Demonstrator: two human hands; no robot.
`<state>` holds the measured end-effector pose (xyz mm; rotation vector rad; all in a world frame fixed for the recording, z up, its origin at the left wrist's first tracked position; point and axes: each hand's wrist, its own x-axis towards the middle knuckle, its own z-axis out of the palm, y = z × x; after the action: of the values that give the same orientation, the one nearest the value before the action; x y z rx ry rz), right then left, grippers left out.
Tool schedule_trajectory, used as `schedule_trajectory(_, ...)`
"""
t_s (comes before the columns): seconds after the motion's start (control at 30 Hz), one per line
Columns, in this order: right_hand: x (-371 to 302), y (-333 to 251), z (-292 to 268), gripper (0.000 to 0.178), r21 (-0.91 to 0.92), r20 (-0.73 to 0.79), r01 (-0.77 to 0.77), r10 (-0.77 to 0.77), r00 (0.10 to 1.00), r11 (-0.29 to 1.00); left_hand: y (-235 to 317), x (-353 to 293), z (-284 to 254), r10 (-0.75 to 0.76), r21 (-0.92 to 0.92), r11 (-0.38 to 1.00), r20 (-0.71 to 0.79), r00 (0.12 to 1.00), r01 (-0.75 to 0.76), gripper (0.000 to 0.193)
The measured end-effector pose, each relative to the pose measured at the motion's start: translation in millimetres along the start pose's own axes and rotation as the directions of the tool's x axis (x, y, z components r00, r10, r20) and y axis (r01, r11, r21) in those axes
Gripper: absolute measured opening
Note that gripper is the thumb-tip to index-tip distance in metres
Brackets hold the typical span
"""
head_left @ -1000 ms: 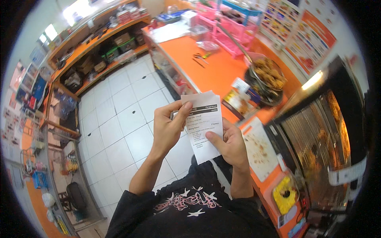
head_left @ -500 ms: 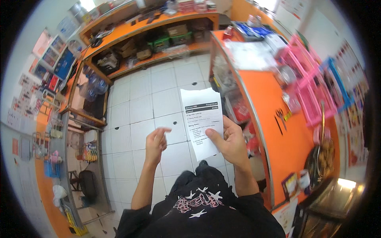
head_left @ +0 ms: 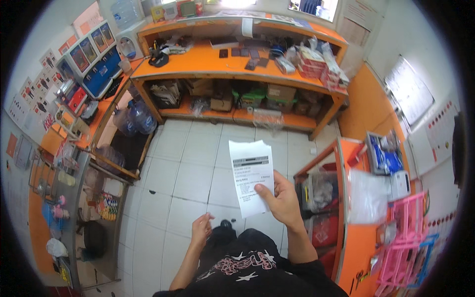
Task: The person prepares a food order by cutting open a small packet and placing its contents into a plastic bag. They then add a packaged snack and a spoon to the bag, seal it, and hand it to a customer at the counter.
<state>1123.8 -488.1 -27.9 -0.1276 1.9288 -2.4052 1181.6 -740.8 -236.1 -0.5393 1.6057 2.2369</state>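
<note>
Your right hand [head_left: 283, 200]: grasping one white paper slip [head_left: 252, 183] at its right edge, thumb laid across the printed face, the other fingers behind. The slip: single item, long, printed in dark type with dark bands towards its far end, far edge uneven; held up in front of you, mid-scene, above the white tiled floor [head_left: 170, 200].

Your left hand [head_left: 201, 228]: released, fingers half-curled, one pointing towards the right; nearer to you than the slip, to its left and apart from it.

Your clothing: black shirt [head_left: 277, 278] with white star shapes and a pink pattern; dark trousers.

Far side: one orange counter [head_left: 198, 67], bearing red-and-white boxes [head_left: 311, 64] at its right and dark flat devices [head_left: 252, 52] towards the middle. On the shelf below: a cardboard box [head_left: 281, 92] and green containers [head_left: 250, 98], among other goods.

Far left: large clear-blue bottles [head_left: 142, 118], on the floor-level part of a wooden frame, left of the counter.

Right side: one orange table [head_left: 350, 247], bearing, far to near, a blue packet [head_left: 387, 157] in a dark tray, a white box [head_left: 401, 184], a translucent plastic stack [head_left: 367, 197], pink baskets [head_left: 409, 218] and scissors [head_left: 362, 277].

Far right: one whiteboard [head_left: 409, 89], hung on the wall.
</note>
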Motion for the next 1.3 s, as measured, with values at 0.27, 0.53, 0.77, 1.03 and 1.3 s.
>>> schedule_trajectory(0.27,242.6,75.2,-98.2,0.028,-0.138,-0.015,-0.171,0.171,0.985,0.976,218.4,285.5,165.9,0.288,0.041,0.934,0.499,0.817,-0.355,0.034)
schedule_trajectory(0.53,513.6,102.5,-183.4,0.027,-0.154,-0.095,-0.263,0.251,0.963,0.952,309.0,523.0,255.8,0.117,0.191,0.965,0.296,0.948,-0.179,0.024)
schedule_trajectory(0.77,744.1,53.6,-216.1,0.018,-0.478,-0.066,-0.145,0.129,0.989,0.866,407.0,702.2,278.0,0.166,0.173,0.964,0.198,0.966,-0.201,0.023)
schedule_trajectory(1.03,1002.5,-10.6,-246.3,0.024,-0.268,-0.231,-0.025,-0.039,0.972,0.963,444.1,990.7,176.4,0.215,0.506,0.850,-0.072,0.974,-0.150,0.033)
schedule_trajectory(1.3,1280.9,-48.5,-250.6,0.027,-0.301,-0.065,-0.041,0.023,0.998,0.953,515.8,1203.3,149.7,0.673,0.912,0.294,0.014,0.739,-0.285,0.043)
